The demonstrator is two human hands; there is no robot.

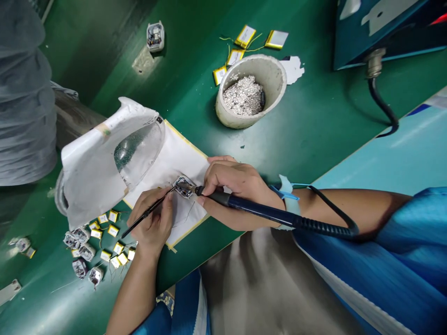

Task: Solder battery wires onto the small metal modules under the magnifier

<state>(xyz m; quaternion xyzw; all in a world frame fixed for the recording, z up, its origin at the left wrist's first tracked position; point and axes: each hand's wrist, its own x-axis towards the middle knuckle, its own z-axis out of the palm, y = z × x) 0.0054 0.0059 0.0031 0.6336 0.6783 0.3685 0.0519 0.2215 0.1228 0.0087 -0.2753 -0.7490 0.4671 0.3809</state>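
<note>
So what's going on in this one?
A person's right hand holds a soldering iron with its tip at a small circuit module on a white sheet. Their left hand brings slim tweezers to the same spot. Small wired pouch cells lie nearby, and a ceramic pot holds silvery scrap.

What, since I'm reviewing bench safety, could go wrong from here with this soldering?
The soldering iron in the right hand has its tip at the small metal-framed module, close to the tweezers in the left hand, so a slip could burn fingers. Loose flat pouch batteries with thin wires lie just beside the left hand; a stray hot tip might damage or short them.
</note>
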